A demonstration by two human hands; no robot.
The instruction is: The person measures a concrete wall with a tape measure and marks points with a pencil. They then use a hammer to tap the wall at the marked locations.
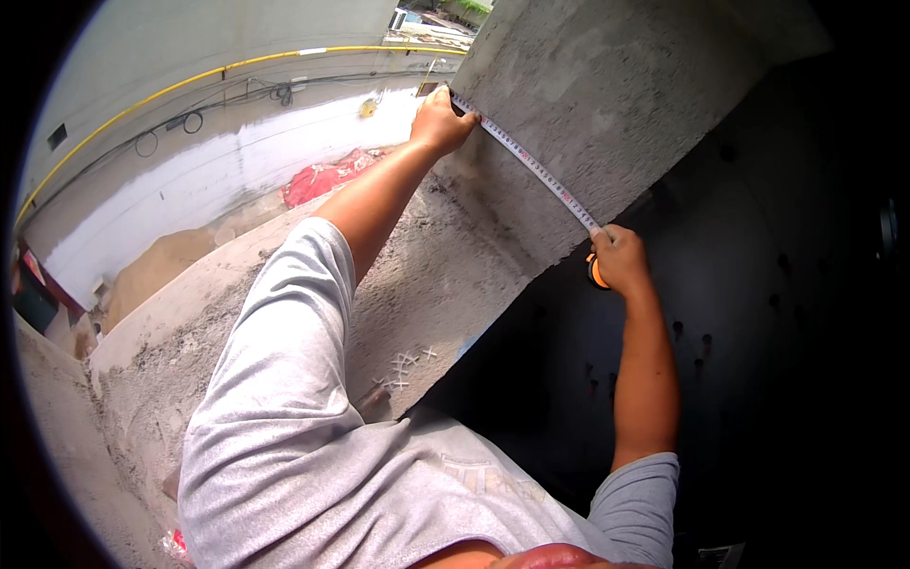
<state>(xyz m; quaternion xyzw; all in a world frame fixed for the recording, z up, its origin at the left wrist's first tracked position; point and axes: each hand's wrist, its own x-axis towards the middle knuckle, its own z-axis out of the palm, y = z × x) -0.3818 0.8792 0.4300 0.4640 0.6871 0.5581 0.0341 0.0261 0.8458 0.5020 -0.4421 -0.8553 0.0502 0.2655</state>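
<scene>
Left hand (444, 125): gripping far end of tape blade (533, 165) at edge of concrete face (626, 85). Right hand (622, 261): gripping orange-and-black case (596, 273). Tape blade: extended across concrete face; black, red graduations. Shirt print (488, 476): faded, illegible.

A yellow pipe (265, 59) crosses a sunlit outer wall (190, 209); at right, what may be an interior wall (749, 284) sits in darkness.

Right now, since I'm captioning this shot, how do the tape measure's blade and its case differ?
The tape measure blade is whitish with dark and red markings; the tape measure case shows orange and black. The blade stretches across the rough concrete; the case sits in the right hand, which partly covers it. Both are parts of one tool.
</scene>
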